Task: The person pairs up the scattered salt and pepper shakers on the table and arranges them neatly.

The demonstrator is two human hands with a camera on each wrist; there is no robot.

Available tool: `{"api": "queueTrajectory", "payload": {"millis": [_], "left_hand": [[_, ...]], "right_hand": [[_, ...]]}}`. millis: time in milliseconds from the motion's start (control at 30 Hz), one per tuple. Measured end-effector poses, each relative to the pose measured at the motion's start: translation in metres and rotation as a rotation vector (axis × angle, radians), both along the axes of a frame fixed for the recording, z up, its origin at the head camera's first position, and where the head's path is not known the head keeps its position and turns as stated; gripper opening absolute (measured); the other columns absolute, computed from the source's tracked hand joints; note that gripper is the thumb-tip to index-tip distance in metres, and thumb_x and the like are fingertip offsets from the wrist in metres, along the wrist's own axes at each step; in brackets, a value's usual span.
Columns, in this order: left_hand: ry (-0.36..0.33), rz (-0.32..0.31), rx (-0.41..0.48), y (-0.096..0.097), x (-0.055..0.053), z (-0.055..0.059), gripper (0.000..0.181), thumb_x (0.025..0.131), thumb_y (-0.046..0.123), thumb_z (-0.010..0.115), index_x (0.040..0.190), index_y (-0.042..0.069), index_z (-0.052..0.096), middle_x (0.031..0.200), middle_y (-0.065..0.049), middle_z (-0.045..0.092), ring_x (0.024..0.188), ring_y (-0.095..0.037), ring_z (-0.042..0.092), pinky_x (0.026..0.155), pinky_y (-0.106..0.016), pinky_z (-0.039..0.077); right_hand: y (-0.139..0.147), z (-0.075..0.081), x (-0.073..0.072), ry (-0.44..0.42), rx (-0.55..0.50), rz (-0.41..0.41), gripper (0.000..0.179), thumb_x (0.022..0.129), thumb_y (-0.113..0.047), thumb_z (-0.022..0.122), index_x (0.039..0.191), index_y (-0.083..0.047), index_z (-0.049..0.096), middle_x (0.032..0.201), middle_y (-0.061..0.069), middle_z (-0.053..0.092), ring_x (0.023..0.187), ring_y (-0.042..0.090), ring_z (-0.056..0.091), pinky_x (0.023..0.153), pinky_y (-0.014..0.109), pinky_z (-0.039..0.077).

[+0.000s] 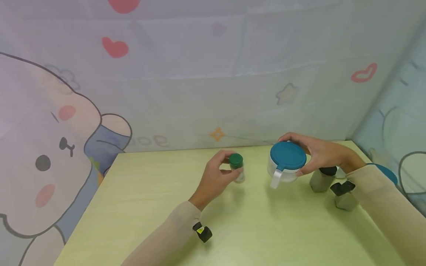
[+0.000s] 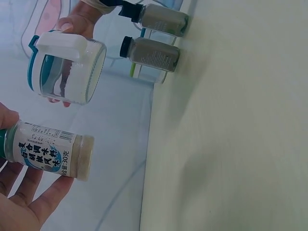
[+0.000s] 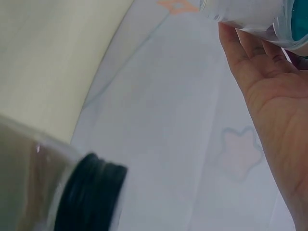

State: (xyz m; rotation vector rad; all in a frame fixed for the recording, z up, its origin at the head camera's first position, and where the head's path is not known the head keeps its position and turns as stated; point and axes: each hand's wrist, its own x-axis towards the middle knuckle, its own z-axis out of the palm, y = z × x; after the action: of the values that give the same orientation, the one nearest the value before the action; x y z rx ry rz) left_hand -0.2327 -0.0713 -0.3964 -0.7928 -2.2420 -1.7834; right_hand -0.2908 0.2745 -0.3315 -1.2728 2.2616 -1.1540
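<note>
My left hand (image 1: 214,175) grips a small seasoning shaker (image 1: 236,162) by its upper part, fingers and thumb around it. In the left wrist view the shaker (image 2: 48,149) shows a green cap, a printed label and pale powder low in the clear body; it is held above the table. To its right, my right hand (image 1: 321,153) holds a clear glass jar (image 1: 287,157) from the side, with a blue lid and a white handle. That jar (image 2: 72,67) is also raised off the table and looks mostly see-through.
Two grey bottles with dark caps, one farther back (image 1: 321,181) and one nearer (image 1: 346,202), stand below my right forearm. A blue lid (image 1: 386,173) shows partly behind that arm. The pale table (image 1: 259,229) ends at a printed cloth backdrop (image 1: 186,92).
</note>
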Motion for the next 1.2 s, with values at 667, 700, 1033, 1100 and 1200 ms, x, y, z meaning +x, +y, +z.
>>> {"api": "queueTrajectory", "payload": {"millis": [667,700,1033,1100,1200], "left_hand": [[-0.022,0.022,-0.006,-0.019,0.014,-0.005,0.034,0.091,0.012,0.078,0.121,0.018,0.065,0.115,0.0,0.063,0.107,-0.019,0.062,0.08,-0.031,0.061],[-0.021,0.024,-0.008,-0.02,0.015,-0.006,0.034,0.091,0.012,0.078,0.121,0.018,0.065,0.115,0.0,0.063,0.106,-0.019,0.062,0.08,-0.031,0.061],[-0.041,0.041,-0.017,-0.031,0.023,-0.007,0.036,0.09,0.01,0.078,0.121,0.02,0.064,0.114,0.001,0.063,0.105,-0.018,0.063,0.08,-0.032,0.062],[-0.046,0.049,-0.02,-0.034,0.024,-0.007,0.037,0.089,0.01,0.079,0.121,0.021,0.064,0.114,0.001,0.063,0.105,-0.018,0.064,0.08,-0.032,0.062],[-0.06,0.055,-0.02,-0.036,0.026,-0.008,0.037,0.089,0.01,0.079,0.121,0.021,0.063,0.113,0.001,0.063,0.105,-0.019,0.063,0.08,-0.032,0.062]], "right_hand": [[-0.029,-0.013,0.001,0.026,-0.022,0.083,0.083,0.078,-0.012,0.087,0.146,-0.017,0.039,0.139,0.005,0.052,0.125,0.023,0.051,0.103,0.036,0.048],[-0.03,-0.014,0.001,0.021,-0.025,0.088,0.083,0.078,-0.012,0.086,0.146,-0.017,0.039,0.139,0.005,0.052,0.125,0.024,0.051,0.103,0.036,0.048],[-0.042,-0.017,0.002,-0.007,-0.023,0.108,0.083,0.079,-0.014,0.086,0.147,-0.018,0.038,0.14,0.005,0.051,0.127,0.025,0.05,0.106,0.038,0.047],[-0.044,-0.018,0.001,-0.015,-0.024,0.118,0.082,0.08,-0.014,0.086,0.147,-0.018,0.038,0.14,0.006,0.051,0.127,0.025,0.05,0.106,0.038,0.047],[-0.047,-0.02,0.002,-0.027,-0.024,0.127,0.082,0.08,-0.014,0.086,0.146,-0.018,0.038,0.14,0.005,0.052,0.126,0.025,0.051,0.106,0.037,0.047]]}}
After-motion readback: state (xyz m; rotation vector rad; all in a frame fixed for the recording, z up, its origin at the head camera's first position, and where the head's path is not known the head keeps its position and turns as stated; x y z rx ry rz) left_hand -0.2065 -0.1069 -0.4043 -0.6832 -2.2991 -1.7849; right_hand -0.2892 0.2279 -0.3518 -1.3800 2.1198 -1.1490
